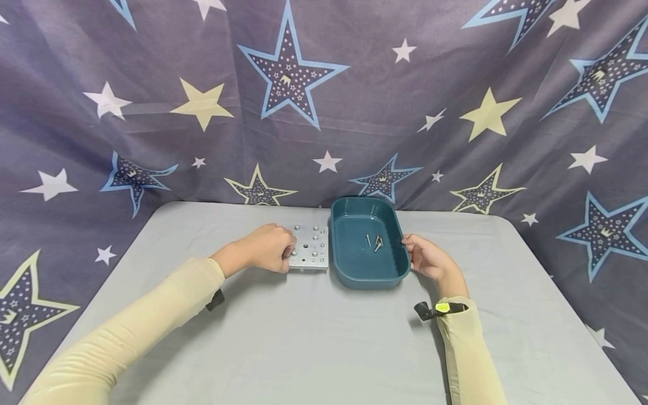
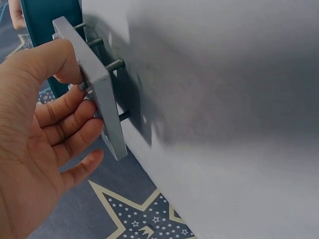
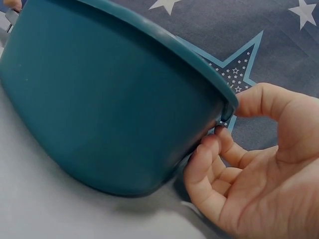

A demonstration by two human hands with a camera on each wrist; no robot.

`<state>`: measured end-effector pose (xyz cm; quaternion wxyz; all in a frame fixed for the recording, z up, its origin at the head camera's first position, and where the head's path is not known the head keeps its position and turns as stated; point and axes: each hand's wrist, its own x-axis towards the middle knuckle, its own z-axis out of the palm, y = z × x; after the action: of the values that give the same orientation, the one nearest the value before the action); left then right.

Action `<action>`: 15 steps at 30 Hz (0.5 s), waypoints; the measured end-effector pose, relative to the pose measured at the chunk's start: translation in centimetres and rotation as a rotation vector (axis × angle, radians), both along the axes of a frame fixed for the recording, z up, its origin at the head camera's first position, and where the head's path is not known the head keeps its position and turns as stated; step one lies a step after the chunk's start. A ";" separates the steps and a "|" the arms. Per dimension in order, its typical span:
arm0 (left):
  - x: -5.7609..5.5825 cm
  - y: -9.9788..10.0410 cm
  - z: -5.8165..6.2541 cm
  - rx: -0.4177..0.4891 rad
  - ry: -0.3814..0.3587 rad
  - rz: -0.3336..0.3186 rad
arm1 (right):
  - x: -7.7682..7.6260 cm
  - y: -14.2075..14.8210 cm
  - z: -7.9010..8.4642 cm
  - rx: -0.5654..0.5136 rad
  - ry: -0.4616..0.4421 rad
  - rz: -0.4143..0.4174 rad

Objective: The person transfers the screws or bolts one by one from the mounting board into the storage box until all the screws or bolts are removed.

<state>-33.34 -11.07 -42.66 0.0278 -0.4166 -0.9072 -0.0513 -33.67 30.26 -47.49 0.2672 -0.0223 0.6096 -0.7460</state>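
Note:
A silver metal plate (image 1: pixel 316 247) with several holes and screw heads lies left of a teal plastic tray (image 1: pixel 356 270). In the left wrist view, screw shanks (image 2: pixel 116 64) stick out of the underside of the plate (image 2: pixel 102 92). Over the plate's left part, my left hand (image 1: pixel 268 247) pinches a small screw (image 2: pixel 82 86) at its top face between thumb and fingers. My right hand (image 1: pixel 429 257) pinches the tray's right rim, thumb on top and fingers curled below, as the right wrist view shows. Several loose screws (image 1: pixel 378 243) lie on the tray's floor.
A pale grey cloth covers the table (image 1: pixel 314 349). Behind it hangs a dark curtain (image 1: pixel 364 112) with printed stars, right at the table's far edge. Each wrist carries a black strap mount (image 1: pixel 425 310).

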 end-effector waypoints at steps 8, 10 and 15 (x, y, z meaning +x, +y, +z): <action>-0.1 0.0 -0.1 -0.002 0.028 -0.008 | 0.0 -0.1 0.0 0.003 0.000 -0.002; 0.0 0.0 0.0 -0.005 0.031 -0.008 | 0.0 -0.1 0.0 0.003 0.000 0.001; 0.1 0.1 0.2 -0.010 0.029 -0.011 | 0.0 -0.1 0.0 0.006 0.004 0.003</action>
<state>-33.22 -11.02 -42.50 0.0387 -0.4226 -0.9046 -0.0408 -33.66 30.19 -47.51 0.2670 -0.0241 0.6124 -0.7437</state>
